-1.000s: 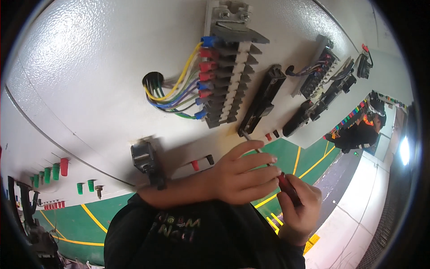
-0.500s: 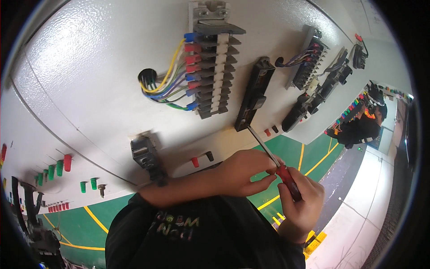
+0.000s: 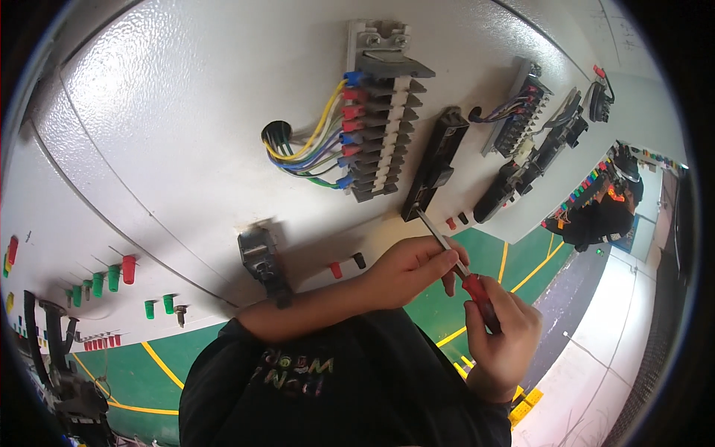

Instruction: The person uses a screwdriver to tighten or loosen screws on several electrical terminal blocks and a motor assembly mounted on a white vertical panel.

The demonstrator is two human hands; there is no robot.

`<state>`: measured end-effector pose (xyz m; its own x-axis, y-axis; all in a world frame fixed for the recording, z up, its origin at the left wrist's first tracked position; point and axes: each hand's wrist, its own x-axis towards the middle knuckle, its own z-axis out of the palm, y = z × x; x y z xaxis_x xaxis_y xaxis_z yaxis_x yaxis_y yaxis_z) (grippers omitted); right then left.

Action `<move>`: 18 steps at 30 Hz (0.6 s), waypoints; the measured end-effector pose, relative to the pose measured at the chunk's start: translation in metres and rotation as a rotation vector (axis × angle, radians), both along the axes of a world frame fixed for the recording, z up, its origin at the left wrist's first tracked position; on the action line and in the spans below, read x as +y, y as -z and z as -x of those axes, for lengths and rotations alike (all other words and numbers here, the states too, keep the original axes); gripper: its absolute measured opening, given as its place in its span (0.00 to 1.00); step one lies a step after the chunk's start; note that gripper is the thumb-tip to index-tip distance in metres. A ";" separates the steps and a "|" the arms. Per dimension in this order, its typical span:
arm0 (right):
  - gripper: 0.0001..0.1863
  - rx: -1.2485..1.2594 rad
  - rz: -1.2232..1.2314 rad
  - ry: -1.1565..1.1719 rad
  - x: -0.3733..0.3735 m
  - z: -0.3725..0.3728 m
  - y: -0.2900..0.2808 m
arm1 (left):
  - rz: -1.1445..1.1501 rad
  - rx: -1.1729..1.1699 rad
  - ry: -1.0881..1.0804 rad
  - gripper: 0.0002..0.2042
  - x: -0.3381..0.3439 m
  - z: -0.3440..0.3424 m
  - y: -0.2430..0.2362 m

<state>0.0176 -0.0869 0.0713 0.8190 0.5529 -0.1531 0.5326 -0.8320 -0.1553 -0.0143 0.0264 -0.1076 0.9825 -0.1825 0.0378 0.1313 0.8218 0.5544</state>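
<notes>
My right hand (image 3: 500,339) is wrapped round the red handle of a screwdriver (image 3: 476,290). My left hand (image 3: 413,270) pinches its metal shaft between thumb and fingers. The shaft slants up to the left, and its tip touches the lower end of a long black holder (image 3: 438,165) fixed to the pale panel (image 3: 208,179). Left of the holder sits a terminal block (image 3: 383,138) with dark fins and a white middle strip. Wires with blue and red end sleeves join its left side, coming out of a round hole (image 3: 276,134).
A black switch-like part (image 3: 258,257) juts from the panel above my left forearm. Further right are a second terminal block (image 3: 519,119) and another black holder (image 3: 499,194). Red and green posts (image 3: 113,278) stick out at the left. Another person (image 3: 599,216) works at the far right.
My left thumb and fingers have closed onto the screwdriver shaft; before, they were apart beside it. The panel parts now appear a little further right and lower.
</notes>
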 end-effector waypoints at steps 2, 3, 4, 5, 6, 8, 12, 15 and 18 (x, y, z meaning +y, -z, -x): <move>0.18 -0.028 0.028 -0.011 0.001 -0.002 0.001 | 0.254 0.037 0.022 0.11 0.000 -0.001 -0.006; 0.18 -0.028 0.030 -0.016 0.002 -0.001 -0.001 | 0.256 0.036 0.018 0.11 -0.002 -0.001 -0.005; 0.18 -0.114 0.121 -0.095 0.006 0.003 -0.003 | 0.326 0.046 0.028 0.11 -0.003 0.000 -0.003; 0.18 -0.200 0.212 -0.174 0.010 0.006 -0.005 | 0.395 0.057 0.038 0.10 -0.005 0.002 -0.001; 0.18 -0.198 0.211 -0.172 0.015 0.008 -0.006 | 0.394 0.060 0.040 0.10 -0.005 0.003 0.002; 0.18 -0.300 0.233 -0.268 0.026 0.009 -0.009 | 0.530 0.079 0.056 0.11 -0.007 0.005 0.005; 0.17 -0.005 0.003 -0.163 0.009 -0.031 -0.015 | 0.550 0.091 -0.045 0.12 -0.014 -0.001 0.001; 0.19 0.212 -0.255 0.030 -0.022 -0.046 0.007 | 0.486 0.095 -0.048 0.15 -0.017 -0.005 0.001; 0.20 0.181 -0.328 0.010 -0.031 -0.040 0.019 | 0.466 0.115 -0.112 0.17 -0.020 -0.004 0.001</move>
<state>0.0574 -0.1175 0.0526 0.8004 0.5889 -0.1118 0.4645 -0.7272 -0.5054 -0.0100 0.0069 -0.1087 0.9977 -0.0648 -0.0192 0.0665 0.9916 0.1111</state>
